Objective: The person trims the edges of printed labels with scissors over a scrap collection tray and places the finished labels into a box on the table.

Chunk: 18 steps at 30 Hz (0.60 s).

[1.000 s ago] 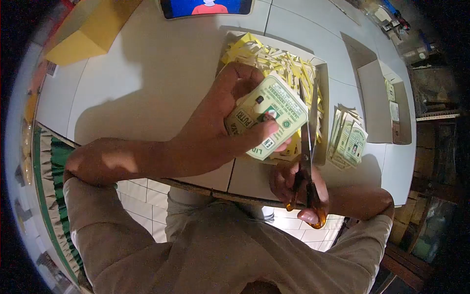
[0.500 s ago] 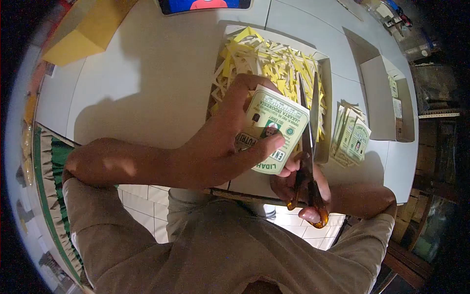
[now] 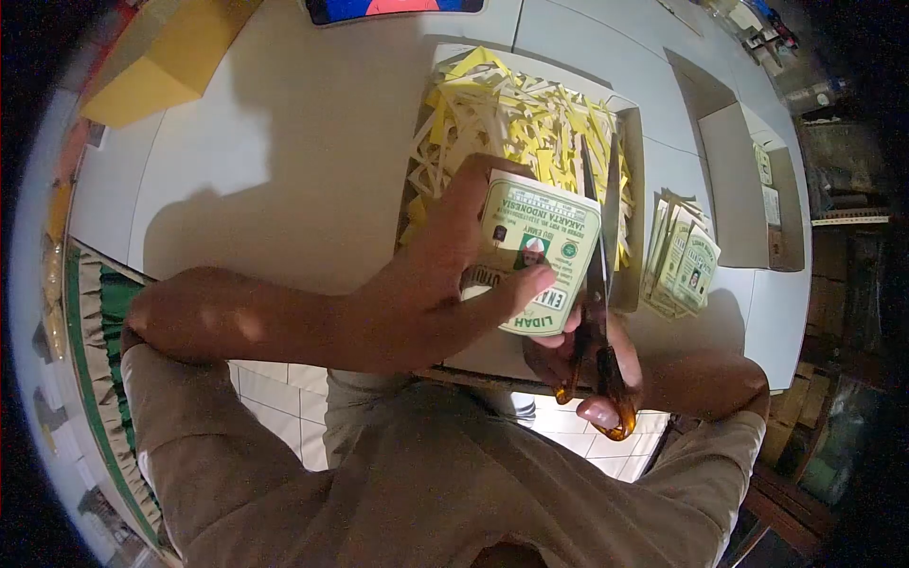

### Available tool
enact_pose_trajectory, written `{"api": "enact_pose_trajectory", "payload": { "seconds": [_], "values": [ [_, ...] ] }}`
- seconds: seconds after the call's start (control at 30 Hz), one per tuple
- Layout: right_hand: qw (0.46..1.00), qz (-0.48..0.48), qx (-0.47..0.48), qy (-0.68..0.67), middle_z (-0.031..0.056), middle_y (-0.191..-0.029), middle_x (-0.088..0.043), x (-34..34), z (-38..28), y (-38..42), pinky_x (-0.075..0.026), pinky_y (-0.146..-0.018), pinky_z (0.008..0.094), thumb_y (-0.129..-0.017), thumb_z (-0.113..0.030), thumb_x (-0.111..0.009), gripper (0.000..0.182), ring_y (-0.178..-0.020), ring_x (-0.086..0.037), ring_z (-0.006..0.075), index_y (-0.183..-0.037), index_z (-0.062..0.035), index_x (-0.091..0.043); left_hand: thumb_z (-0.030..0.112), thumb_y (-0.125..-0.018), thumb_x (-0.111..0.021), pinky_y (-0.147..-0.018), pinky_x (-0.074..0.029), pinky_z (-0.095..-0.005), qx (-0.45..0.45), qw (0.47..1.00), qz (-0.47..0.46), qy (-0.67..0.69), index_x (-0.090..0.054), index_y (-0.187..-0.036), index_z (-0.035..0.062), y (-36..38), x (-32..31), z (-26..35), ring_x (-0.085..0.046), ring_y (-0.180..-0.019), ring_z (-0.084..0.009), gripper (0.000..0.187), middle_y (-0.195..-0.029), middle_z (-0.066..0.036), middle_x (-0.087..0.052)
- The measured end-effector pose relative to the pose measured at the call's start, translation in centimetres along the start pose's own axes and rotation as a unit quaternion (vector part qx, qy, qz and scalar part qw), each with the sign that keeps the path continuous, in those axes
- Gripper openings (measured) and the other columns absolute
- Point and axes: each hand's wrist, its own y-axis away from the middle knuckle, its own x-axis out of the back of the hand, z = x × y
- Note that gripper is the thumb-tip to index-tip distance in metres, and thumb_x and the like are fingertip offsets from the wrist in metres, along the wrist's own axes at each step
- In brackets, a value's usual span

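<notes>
My left hand (image 3: 445, 256) is closed on a printed paper label (image 3: 544, 222), green and cream, its text upside down to me and the thumb pressed on its face. My right hand (image 3: 606, 364) grips scissors (image 3: 597, 275) by their amber handles, with the dark blades pointing away from me and parted. The scissors lie along the label's right edge; whether a blade touches the paper I cannot tell. Beyond both hands stands a shallow box (image 3: 632, 123) filled with yellow and white paper strips (image 3: 530, 123).
Right of the strip box lies a loose pile of similar labels (image 3: 684, 256). Farther right, an open box (image 3: 734, 142) holds more labels. A yellow box (image 3: 166, 62) stands at the far left, and a lit screen (image 3: 393, 8) at the back. The table's front edge is near my body.
The label in my left hand has turned slightly and sits a little more upright. My right hand and the scissors have barely shifted.
</notes>
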Motion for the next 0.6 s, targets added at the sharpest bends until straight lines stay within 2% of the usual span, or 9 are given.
{"api": "enact_pose_trajectory", "payload": {
  "seconds": [0.03, 0.1, 0.13, 0.23, 0.3, 0.33, 0.4, 0.5, 0.6],
  "values": [
    [1.0, 0.001, 0.0, 0.0, 0.0084, -0.086, -0.039, 0.1, 0.1, 0.2, -0.034, -0.054, 0.0227, -0.062, -0.025, -0.065, 0.072, -0.064, -0.039, 0.0104, -0.117, 0.0022, -0.028, 0.011, -0.085, -0.051, -0.081, -0.044, -0.0316, 0.0, 1.0, 0.0, 0.0, -0.017, -0.115, 0.0003, 0.0, 0.1, -0.2, -0.049, -0.095, -0.0192, 0.046, -0.103, -0.016, -0.045],
    [0.994, -0.007, -0.01, -0.113, 0.0165, -0.116, -0.036, 0.2, 0.2, 0.8, -0.028, -0.095, 0.041, -0.068, -0.007, -0.061, 0.07, -0.108, -0.037, 0.0235, -0.127, -0.0025, -0.023, 0.011, -0.086, -0.05, -0.074, -0.048, -0.0306, -0.062, 0.993, -0.026, -0.099, -0.016, -0.115, 0.0001, -0.1, 0.3, -0.7, -0.053, -0.09, -0.0181, 0.046, -0.102, -0.016, -0.044],
    [0.994, -0.006, -0.01, -0.113, 0.0165, -0.116, -0.036, 0.2, 0.3, 0.7, -0.028, -0.095, 0.041, -0.068, -0.007, -0.061, 0.07, -0.108, -0.037, 0.0235, -0.127, -0.0025, -0.023, 0.011, -0.086, -0.05, -0.074, -0.048, -0.0306, -0.062, 0.993, -0.027, -0.098, -0.016, -0.115, 0.0001, -0.1, 0.3, -0.6, -0.053, -0.09, -0.0181, 0.046, -0.102, -0.016, -0.044],
    [0.993, -0.046, 0.014, -0.107, 0.0155, -0.11, -0.038, -0.1, -0.1, -0.2, -0.03, -0.093, 0.0446, -0.071, -0.009, -0.06, 0.071, -0.107, -0.038, 0.0266, -0.129, -0.0019, -0.019, 0.01, -0.087, -0.047, -0.062, -0.051, -0.0275, 0.036, 0.996, -0.064, 0.06, -0.015, -0.116, 0.0005, 0.0, 0.2, 0.5, -0.056, -0.083, -0.0167, 0.044, -0.102, -0.015, -0.043],
    [0.991, -0.046, -0.026, -0.122, 0.0171, -0.109, -0.039, -0.2, -0.5, -0.3, -0.034, -0.089, 0.0479, -0.074, -0.01, -0.058, 0.073, -0.101, -0.042, 0.029, -0.132, -0.0024, -0.015, 0.01, -0.087, -0.045, -0.054, -0.053, -0.0255, 0.101, 0.977, -0.087, 0.165, -0.014, -0.116, 0.0008, 0.2, 0.1, 0.9, -0.058, -0.078, -0.0158, 0.043, -0.103, -0.015, -0.043],
    [0.991, -0.045, -0.027, -0.123, 0.0171, -0.109, -0.039, -0.1, -0.1, -0.3, -0.034, -0.089, 0.0479, -0.074, -0.01, -0.058, 0.073, -0.101, -0.042, 0.029, -0.132, -0.0024, -0.015, 0.01, -0.087, -0.045, -0.054, -0.053, -0.0255, 0.102, 0.977, -0.087, 0.166, -0.014, -0.116, 0.0008, 0.3, 0.0, 0.8, -0.058, -0.078, -0.0158, 0.043, -0.103, -0.015, -0.043],
    [0.987, -0.083, 0.068, -0.12, 0.019, -0.108, -0.04, 0.1, 1.1, -0.3, -0.035, -0.086, 0.0492, -0.075, -0.008, -0.056, 0.074, -0.097, -0.045, 0.0312, -0.134, -0.0041, -0.011, 0.009, -0.088, -0.043, -0.055, -0.053, -0.0255, 0.118, 0.966, -0.083, 0.215, -0.014, -0.116, 0.0004, 0.4, -0.2, 0.7, -0.057, -0.079, -0.0162, 0.041, -0.103, -0.015, -0.042],
    [0.991, -0.066, 0.019, -0.119, 0.0205, -0.107, -0.041, 0.3, 0.9, 0.4, -0.036, -0.084, 0.049, -0.076, -0.009, -0.055, 0.074, -0.094, -0.046, 0.0305, -0.135, -0.0054, -0.011, 0.009, -0.088, -0.042, -0.055, -0.053, -0.0251, 0.09, 0.984, -0.063, 0.14, -0.013, -0.116, -0.0005, 0.5, -0.6, 0.2, -0.058, -0.078, -0.0167, 0.042, -0.103, -0.016, -0.042],
    [0.991, -0.038, 0.031, -0.122, 0.022, -0.105, -0.042, -0.2, 0.9, 0.6, -0.037, -0.083, 0.0482, -0.075, -0.011, -0.055, 0.075, -0.093, -0.046, 0.0299, -0.135, -0.0048, -0.01, 0.009, -0.088, -0.042, -0.054, -0.053, -0.025, 0.13, 0.965, -0.095, 0.206, -0.011, -0.115, -0.0014, 0.5, -0.3, 0.7, -0.058, -0.075, -0.0171, 0.043, -0.102, -0.016, -0.042]
  ]
}}
